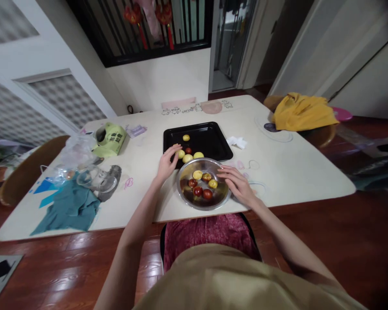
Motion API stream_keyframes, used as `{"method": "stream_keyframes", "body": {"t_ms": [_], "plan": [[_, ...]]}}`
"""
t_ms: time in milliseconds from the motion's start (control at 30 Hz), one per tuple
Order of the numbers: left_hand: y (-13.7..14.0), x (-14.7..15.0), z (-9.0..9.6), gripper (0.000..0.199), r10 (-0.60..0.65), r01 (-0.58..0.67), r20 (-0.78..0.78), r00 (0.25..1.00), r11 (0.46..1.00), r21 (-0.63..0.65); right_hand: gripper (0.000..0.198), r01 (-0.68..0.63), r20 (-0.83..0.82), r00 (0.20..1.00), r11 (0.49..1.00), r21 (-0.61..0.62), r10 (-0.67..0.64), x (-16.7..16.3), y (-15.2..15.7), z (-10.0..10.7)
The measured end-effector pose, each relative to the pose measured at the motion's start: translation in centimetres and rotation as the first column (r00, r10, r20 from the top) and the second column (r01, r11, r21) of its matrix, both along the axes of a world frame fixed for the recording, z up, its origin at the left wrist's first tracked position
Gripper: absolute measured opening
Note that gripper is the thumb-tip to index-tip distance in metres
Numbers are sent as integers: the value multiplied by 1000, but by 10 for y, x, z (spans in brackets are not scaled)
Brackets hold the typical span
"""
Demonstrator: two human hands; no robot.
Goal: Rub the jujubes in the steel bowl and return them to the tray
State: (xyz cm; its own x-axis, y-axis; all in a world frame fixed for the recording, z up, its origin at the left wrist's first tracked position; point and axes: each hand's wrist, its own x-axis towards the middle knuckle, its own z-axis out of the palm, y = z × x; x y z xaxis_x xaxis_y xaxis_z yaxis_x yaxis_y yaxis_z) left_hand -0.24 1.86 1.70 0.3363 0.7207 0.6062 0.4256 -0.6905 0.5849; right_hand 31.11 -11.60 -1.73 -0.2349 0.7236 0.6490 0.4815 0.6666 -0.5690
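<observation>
A shiny metal bowl (184,196) stands at the table's near edge, with several small round red and yellow fruits inside, among them a dark red fruit (208,194) and a yellow fruit (212,184). Behind the bowl lies a black tray (210,140), which holds several yellow fruits and one red fruit (188,150). My left hand (168,163) is open at the tray's near left corner, its fingers beside a yellow fruit (181,154); whether they touch it I cannot tell. Fingers outstretched, my right hand (239,184) lies over the bowl's right rim.
On the left are a green bag (111,137), clear plastic wrapping (77,148), a transparent container (105,181) and a teal cloth (73,206). A crumpled white tissue (237,142) lies right of the tray. Yellow cloth (304,112) covers a chair beyond the table's right side.
</observation>
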Motion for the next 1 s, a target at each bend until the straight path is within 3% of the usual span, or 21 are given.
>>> {"method": "stream_keyframes", "body": {"t_ms": [133,267,500,733,867,1000], "plan": [[58,3,1,31,26,-28,-101,995,999,-22,32,23,-27,999,998,50,-22,-4,3,-7],[111,24,-3,34,-6,-16,-219,976,995,-100,33,35,-10,999,996,87,-34,-5,3,-5],[148,48,-9,25,-46,-2,-306,951,988,-156,33,50,14,999,992,120,-52,-5,2,-3],[139,41,-2,19,-2,-44,-273,962,986,-161,36,63,27,997,991,118,-67,-5,2,-2],[103,35,9,24,9,-30,-149,989,990,-140,36,66,27,997,991,119,-69,-5,2,-1],[52,33,19,32,-58,52,-52,997,993,-108,36,68,14,997,989,133,-70,-6,2,-1]]}}
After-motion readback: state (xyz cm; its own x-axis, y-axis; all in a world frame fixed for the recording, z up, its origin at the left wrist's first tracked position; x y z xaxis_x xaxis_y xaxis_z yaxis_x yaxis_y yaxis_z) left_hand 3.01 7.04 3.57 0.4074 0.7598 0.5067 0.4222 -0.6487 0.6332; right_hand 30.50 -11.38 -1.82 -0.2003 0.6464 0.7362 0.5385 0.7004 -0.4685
